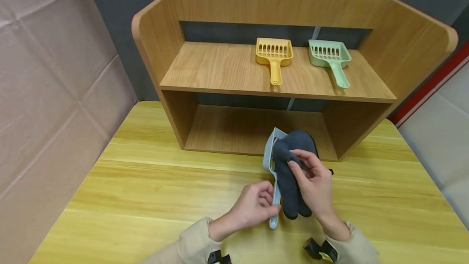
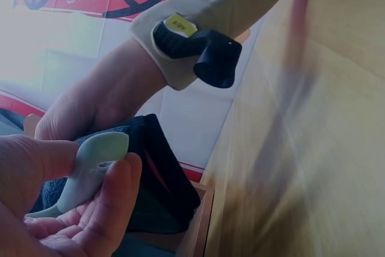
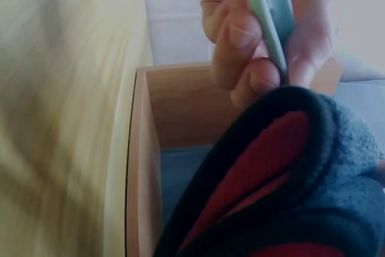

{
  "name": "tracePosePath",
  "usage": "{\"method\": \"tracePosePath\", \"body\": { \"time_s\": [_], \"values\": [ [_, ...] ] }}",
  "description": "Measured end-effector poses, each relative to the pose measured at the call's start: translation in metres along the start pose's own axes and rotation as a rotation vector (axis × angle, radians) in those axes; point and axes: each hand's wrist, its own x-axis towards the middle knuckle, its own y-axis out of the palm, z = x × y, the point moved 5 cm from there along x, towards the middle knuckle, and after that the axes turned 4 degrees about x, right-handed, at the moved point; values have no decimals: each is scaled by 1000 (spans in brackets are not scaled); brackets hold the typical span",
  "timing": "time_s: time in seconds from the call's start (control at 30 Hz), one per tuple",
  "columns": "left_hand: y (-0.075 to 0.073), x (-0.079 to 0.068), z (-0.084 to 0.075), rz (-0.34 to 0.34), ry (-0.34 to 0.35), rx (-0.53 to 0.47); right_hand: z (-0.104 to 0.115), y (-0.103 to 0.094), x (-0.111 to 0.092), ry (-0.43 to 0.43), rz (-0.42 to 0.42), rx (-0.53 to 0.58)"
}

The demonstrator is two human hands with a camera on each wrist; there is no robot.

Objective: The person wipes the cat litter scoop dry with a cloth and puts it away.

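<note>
A light blue litter scoop is held tilted over the table, in front of the lower shelf. My left hand pinches its handle near the end; the handle tip sticks out past thumb and fingers in the left wrist view. Against the slotted scoop head lies a dark grey fabric piece, which partly hides the slots. My right hand pinches this fabric between thumb and fingers. Black edging and a red lining show on it in the right wrist view; its exact kind is unclear.
A wooden two-level shelf stands at the back of the yellow wood-grain table. On its upper board lie a yellow litter scoop and a green litter scoop. Both wrists wear black camera mounts.
</note>
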Motion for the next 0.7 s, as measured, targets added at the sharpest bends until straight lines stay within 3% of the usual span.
{"method": "tracePosePath", "body": {
  "time_s": [0.23, 0.5, 0.7],
  "values": [
    [2, -1, 1, 22, -1, -2, -5, 1, 7, 17, 56, -116],
    [3, -2, 2, 40, 1, 19, -11, -10, 14, 18, -105, -39],
    [3, -1, 3, 43, 13, 22, -6, -5, 8, -24, 14, -118]
  ]
}}
